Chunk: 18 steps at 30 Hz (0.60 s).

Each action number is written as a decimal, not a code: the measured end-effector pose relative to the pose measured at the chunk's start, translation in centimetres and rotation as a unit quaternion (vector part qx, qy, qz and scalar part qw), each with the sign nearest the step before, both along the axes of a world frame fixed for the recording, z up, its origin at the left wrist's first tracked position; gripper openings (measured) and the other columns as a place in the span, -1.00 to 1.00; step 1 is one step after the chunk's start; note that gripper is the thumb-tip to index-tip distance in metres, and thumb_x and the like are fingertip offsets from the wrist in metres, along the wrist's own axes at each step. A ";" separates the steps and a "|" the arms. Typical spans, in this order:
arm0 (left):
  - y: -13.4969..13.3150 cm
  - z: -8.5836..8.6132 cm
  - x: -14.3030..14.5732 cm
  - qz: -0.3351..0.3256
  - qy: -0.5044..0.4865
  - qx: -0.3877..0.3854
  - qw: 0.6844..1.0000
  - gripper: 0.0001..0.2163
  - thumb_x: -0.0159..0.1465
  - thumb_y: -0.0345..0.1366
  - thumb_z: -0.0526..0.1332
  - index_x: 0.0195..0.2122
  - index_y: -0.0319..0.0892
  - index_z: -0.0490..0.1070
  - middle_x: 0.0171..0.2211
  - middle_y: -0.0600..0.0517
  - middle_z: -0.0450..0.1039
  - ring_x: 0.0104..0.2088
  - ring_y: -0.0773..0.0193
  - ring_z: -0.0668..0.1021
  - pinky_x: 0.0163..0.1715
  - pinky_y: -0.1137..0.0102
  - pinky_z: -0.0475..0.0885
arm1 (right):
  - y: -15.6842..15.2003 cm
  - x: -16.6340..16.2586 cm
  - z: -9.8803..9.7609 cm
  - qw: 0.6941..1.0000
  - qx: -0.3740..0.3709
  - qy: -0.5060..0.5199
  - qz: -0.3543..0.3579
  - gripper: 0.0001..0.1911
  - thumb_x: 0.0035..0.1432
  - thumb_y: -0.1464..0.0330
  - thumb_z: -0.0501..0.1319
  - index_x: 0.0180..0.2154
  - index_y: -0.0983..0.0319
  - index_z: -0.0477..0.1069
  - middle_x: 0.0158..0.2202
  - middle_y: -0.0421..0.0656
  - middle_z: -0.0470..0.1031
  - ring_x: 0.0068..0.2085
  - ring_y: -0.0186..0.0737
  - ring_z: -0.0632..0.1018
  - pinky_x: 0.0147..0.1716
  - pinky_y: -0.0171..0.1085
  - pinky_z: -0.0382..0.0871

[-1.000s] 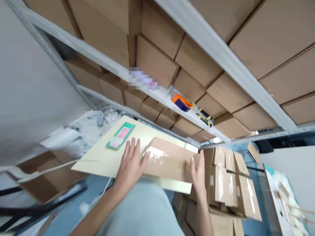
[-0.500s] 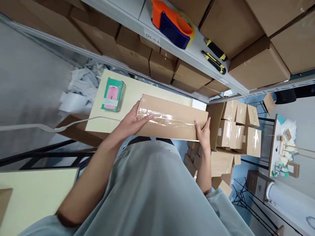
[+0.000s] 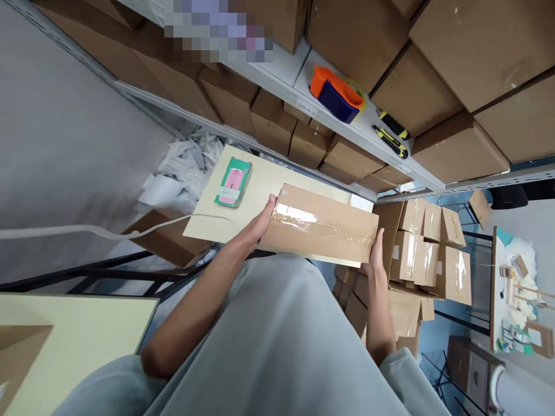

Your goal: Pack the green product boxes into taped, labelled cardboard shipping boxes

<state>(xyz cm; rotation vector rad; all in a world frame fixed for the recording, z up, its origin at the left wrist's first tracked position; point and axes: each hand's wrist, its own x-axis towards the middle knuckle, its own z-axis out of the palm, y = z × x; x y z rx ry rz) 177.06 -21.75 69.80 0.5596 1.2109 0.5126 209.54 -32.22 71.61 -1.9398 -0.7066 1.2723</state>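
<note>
A long cardboard box (image 3: 318, 231), with clear tape along its face, is held between my two hands in front of my body. My left hand (image 3: 261, 222) presses against its left end, thumb pointing up along the edge. At the opposite end my right hand (image 3: 377, 254) grips the side, its fingers partly hidden by the box. Behind and under the box lies a pale yellow tabletop (image 3: 208, 222). On its left part rests a small green box with a pink picture (image 3: 233, 182).
Above the table, a shelf holds an orange and blue tape dispenser (image 3: 337, 95), two utility knives (image 3: 391, 141) and cardboard boxes. Taped boxes (image 3: 410, 254) are stacked at right. A white cable (image 3: 99, 233) crosses from the left to the table. Crumpled white paper (image 3: 186, 164) lies behind.
The view has shifted, so the scene sits further right and lower. My left thumb has moved off the box's taped face to its end edge; my right hand has also shifted to the end.
</note>
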 end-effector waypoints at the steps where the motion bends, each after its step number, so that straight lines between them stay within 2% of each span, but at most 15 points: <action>1: 0.0 0.6 -0.6 0.006 -0.013 0.007 1.000 -0.11 0.35 0.53 -0.04 0.31 -0.08 0.55 0.14 -0.18 0.70 0.13 -0.20 0.72 0.08 0.04 0.68 | -0.2 -0.3 0.4 1.000 0.005 0.007 0.002 0.20 0.37 -0.41 -0.40 0.36 0.30 0.49 0.05 0.13 0.73 0.21 0.17 0.68 0.18 0.08 0.60; 6: -0.9 3.0 -5.1 0.036 -0.004 0.092 0.995 -0.20 0.39 0.49 -0.05 0.37 0.07 0.49 0.24 -0.03 0.65 0.26 -0.11 0.64 0.22 0.07 0.61 | -1.4 -1.8 2.5 0.999 0.034 0.014 -0.003 0.26 0.31 -0.44 -0.45 0.39 0.28 0.45 0.12 0.17 0.70 0.19 0.23 0.70 0.14 0.11 0.60; 9: -1.4 2.5 -7.1 0.071 0.032 0.114 0.990 -0.22 0.41 0.47 -0.08 0.37 0.06 0.46 0.33 -0.04 0.57 0.35 -0.06 0.57 0.31 0.09 0.54 | -1.7 -2.8 3.0 0.998 0.065 -0.021 0.008 0.24 0.31 -0.43 -0.46 0.41 0.25 0.42 0.24 0.18 0.63 0.26 0.21 0.65 0.16 0.08 0.59; 11: -1.5 1.2 -7.8 0.089 0.050 0.117 0.988 -0.22 0.39 0.47 -0.02 0.32 0.02 0.47 0.33 -0.08 0.56 0.35 -0.05 0.55 0.32 0.10 0.52 | -1.7 -3.2 2.6 0.996 0.062 -0.046 0.036 0.15 0.36 -0.42 -0.38 0.42 0.21 0.41 0.30 0.15 0.59 0.30 0.18 0.62 0.19 0.09 0.57; 13: -1.6 -0.8 -7.8 0.087 0.061 0.115 0.988 -0.21 0.36 0.48 0.01 0.28 -0.04 0.47 0.30 -0.13 0.56 0.33 -0.06 0.56 0.30 0.10 0.52 | -1.6 -3.4 1.5 0.994 0.040 -0.078 0.061 0.00 0.40 -0.38 -0.20 0.41 0.14 0.44 0.30 0.10 0.60 0.30 0.14 0.61 0.21 0.08 0.55; 15: -1.7 -3.1 -7.6 0.070 0.088 0.119 0.987 -0.22 0.35 0.47 0.02 0.23 -0.08 0.46 0.27 -0.16 0.57 0.32 -0.06 0.55 0.32 0.08 0.48 | -1.7 -3.3 -0.2 0.993 0.021 -0.088 0.082 -0.12 0.40 -0.29 -0.02 0.41 0.12 0.44 0.29 0.07 0.62 0.31 0.12 0.60 0.24 0.10 0.53; 18: -2.1 -6.5 -7.3 0.019 0.162 0.123 0.979 -0.32 0.38 0.42 0.01 0.17 -0.05 0.43 0.25 -0.14 0.56 0.35 -0.05 0.50 0.40 0.06 0.37 | -2.3 -3.1 -3.4 0.995 0.016 -0.031 0.098 -0.11 0.30 -0.17 0.19 0.45 0.20 0.37 0.35 0.08 0.56 0.36 0.12 0.55 0.33 0.15 0.45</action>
